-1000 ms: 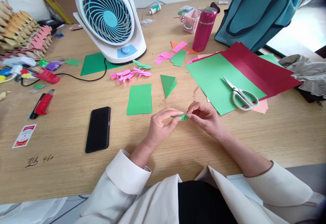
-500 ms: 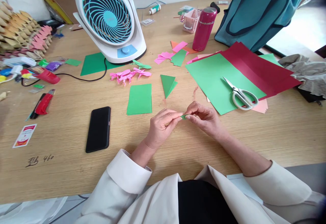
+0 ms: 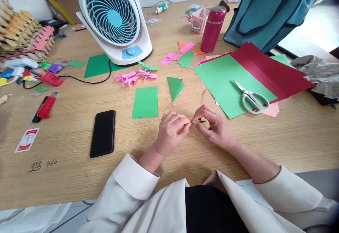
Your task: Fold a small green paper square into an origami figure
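Note:
A small folded green paper piece [image 3: 201,121] is pinched between my two hands above the front middle of the table; my fingers hide most of it. My left hand [image 3: 172,131] grips its left end with thumb and fingertips. Thumb and index finger of my right hand [image 3: 214,127] close on it from the right, and a thin green tip shows between them. Beyond my hands lie a folded green triangle [image 3: 174,87] and a stack of green rectangles [image 3: 145,102]. Folded pink paper figures [image 3: 134,78] rest behind that stack.
White-handled scissors [image 3: 251,98] lie on green sheets [image 3: 227,81], beside red sheets [image 3: 267,70]. A black phone [image 3: 102,134] is at left. Farther back are a fan [image 3: 113,19], a magenta bottle [image 3: 213,29] and a teal bag [image 3: 265,17]. A red cutter [image 3: 47,107] lies far left.
More of the green piece now shows between my right thumb and index finger. My left hand has shifted slightly to the right. The view has moved a little.

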`<act>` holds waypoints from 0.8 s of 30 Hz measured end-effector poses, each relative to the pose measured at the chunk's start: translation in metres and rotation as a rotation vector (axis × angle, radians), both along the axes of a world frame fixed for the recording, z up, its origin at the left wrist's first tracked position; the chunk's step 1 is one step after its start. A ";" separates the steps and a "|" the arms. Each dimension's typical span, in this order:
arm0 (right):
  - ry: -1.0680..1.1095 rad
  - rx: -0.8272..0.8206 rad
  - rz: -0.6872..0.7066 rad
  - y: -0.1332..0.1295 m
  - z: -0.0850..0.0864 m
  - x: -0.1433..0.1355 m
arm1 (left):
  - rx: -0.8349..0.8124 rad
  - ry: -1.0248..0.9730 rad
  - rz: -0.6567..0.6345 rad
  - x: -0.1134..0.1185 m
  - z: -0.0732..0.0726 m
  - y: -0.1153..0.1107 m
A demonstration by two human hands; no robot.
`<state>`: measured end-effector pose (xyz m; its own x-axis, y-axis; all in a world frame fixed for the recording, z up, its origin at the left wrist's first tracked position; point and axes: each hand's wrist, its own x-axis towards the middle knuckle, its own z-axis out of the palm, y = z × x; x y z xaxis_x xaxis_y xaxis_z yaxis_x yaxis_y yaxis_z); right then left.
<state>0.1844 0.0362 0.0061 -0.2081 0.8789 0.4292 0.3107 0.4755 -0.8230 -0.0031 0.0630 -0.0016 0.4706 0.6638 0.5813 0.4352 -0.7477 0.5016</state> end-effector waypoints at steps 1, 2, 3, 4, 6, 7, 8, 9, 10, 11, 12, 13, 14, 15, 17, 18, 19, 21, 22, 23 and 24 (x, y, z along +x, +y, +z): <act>0.000 0.001 0.001 0.000 0.000 0.000 | 0.001 0.010 0.006 0.000 0.000 0.000; 0.003 0.003 0.002 0.000 0.001 0.000 | 0.002 0.013 0.010 0.000 0.000 0.000; 0.009 0.004 0.003 0.000 0.001 0.000 | 0.000 0.008 0.011 0.001 0.001 0.001; 0.017 0.004 0.003 0.001 0.001 0.001 | -0.006 -0.003 0.011 0.001 0.000 0.001; 0.034 -0.007 -0.006 0.002 0.000 0.002 | -0.026 -0.035 0.011 0.001 0.000 0.002; 0.043 -0.017 -0.012 0.003 0.000 0.002 | -0.038 -0.053 0.014 0.001 -0.001 0.002; 0.051 -0.027 -0.017 0.003 -0.001 0.003 | -0.047 -0.069 0.016 0.001 -0.001 0.003; 0.059 -0.037 -0.020 0.004 -0.002 0.004 | -0.052 -0.082 0.018 0.000 -0.001 0.003; 0.068 -0.047 -0.022 0.004 -0.003 0.004 | -0.052 -0.093 0.019 0.000 -0.002 0.003; 0.078 -0.054 -0.025 0.005 -0.004 0.005 | -0.048 -0.101 0.021 0.000 -0.002 0.003; 0.089 -0.060 -0.027 0.005 -0.004 0.005 | -0.043 -0.108 0.023 0.000 -0.002 0.004; 0.099 -0.066 -0.030 0.005 -0.005 0.006 | -0.038 -0.116 0.025 0.000 -0.002 0.004; 0.109 -0.070 -0.035 0.005 -0.005 0.006 | -0.033 -0.124 0.026 0.000 -0.002 0.004; 0.117 -0.073 -0.037 0.005 -0.005 0.006 | -0.029 -0.134 0.025 -0.001 -0.001 0.004; 0.125 -0.073 -0.036 0.006 -0.004 0.006 | -0.034 -0.152 0.019 -0.001 0.000 0.004; 0.125 -0.074 -0.033 0.006 -0.003 0.006 | -0.043 -0.161 0.017 0.000 0.001 0.004; 0.126 -0.076 -0.032 0.005 -0.002 0.006 | -0.056 -0.168 0.017 0.000 0.002 0.004; 0.129 -0.082 -0.032 0.005 0.000 0.006 | -0.089 -0.176 0.019 0.000 0.003 0.004; 0.129 -0.085 -0.033 0.005 0.000 0.006 | -0.102 -0.178 0.019 0.000 0.004 0.004; 0.129 -0.085 -0.033 0.006 0.000 0.006 | -0.112 -0.179 0.018 0.000 0.004 0.004; 0.128 -0.083 -0.031 0.006 0.000 0.006 | -0.117 -0.179 0.019 0.000 0.005 0.004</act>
<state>0.1907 0.0419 0.0057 -0.1289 0.9177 0.3757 0.2140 0.3957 -0.8931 -0.0033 0.0671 0.0030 0.3537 0.7395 0.5727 0.3445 -0.6722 0.6553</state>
